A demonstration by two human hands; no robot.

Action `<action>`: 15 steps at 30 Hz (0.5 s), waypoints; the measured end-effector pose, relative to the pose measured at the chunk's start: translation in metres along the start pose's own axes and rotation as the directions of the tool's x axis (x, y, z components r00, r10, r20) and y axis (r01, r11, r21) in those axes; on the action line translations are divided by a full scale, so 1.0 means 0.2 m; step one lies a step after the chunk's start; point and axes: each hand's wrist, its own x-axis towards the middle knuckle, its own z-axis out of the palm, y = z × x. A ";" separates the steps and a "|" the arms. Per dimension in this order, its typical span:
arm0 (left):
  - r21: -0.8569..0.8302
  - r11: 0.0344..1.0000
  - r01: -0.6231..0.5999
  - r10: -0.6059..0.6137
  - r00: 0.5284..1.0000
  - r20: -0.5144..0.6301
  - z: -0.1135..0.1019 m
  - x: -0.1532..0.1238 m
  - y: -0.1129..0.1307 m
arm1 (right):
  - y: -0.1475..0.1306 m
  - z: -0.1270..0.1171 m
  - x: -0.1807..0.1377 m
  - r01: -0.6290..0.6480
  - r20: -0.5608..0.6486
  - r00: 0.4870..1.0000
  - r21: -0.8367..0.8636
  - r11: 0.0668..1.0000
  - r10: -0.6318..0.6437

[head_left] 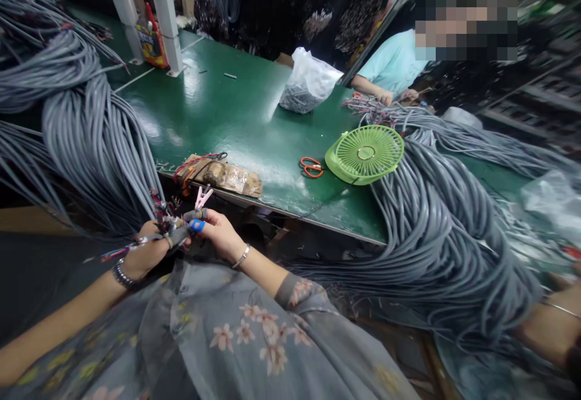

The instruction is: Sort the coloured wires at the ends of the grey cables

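Note:
My left hand (144, 256) grips the end of a grey cable (179, 233) whose coloured inner wires (164, 211) fan out above it. My right hand (221, 233) holds the same cable end from the right, with a blue cap on the thumb tip (196, 225). A pink clip-like tool (203, 196) sticks up between the two hands; which hand holds it I cannot tell. Both hands sit over my lap, just in front of the green table's edge (290, 212).
Big bundles of grey cable hang at left (95, 140) and right (436, 236). On the table lie a taped block with wires (227, 175), orange scissors (311, 166), a green fan (365, 153) and a plastic bag (307, 83). Another person (394, 67) works at the far side.

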 end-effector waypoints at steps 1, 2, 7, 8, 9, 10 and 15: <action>0.009 1.000 0.002 -0.002 1.000 -0.001 0.00 0.00 0.00 | 0.00 0.00 0.00 0.003 0.009 1.000 -0.001 1.000 -0.003; 0.017 1.000 0.007 -0.007 1.000 0.002 0.00 0.01 -0.01 | 0.00 0.01 0.00 0.009 0.006 1.000 0.002 1.000 -0.009; 0.047 0.999 0.016 -0.017 1.000 0.020 0.00 0.01 0.00 | 0.02 0.03 0.02 0.028 -0.081 0.996 0.014 1.000 -0.027; 0.051 0.999 0.010 -0.011 1.000 0.023 0.00 0.01 0.01 | 0.02 0.03 0.02 0.024 -0.087 0.996 0.011 1.000 -0.023; 0.055 0.998 0.004 -0.005 1.000 0.024 0.00 0.01 0.01 | 0.01 0.03 0.02 0.020 -0.088 0.996 0.010 1.000 -0.019; 0.058 0.998 -0.001 -0.001 1.000 0.025 0.00 0.01 0.01 | 0.01 0.03 0.02 0.020 -0.088 0.996 0.011 1.000 -0.019; 0.044 0.999 -0.007 0.006 1.000 0.017 0.01 0.02 -0.02 | 0.01 0.04 0.02 0.064 -0.147 0.987 0.014 0.998 -0.061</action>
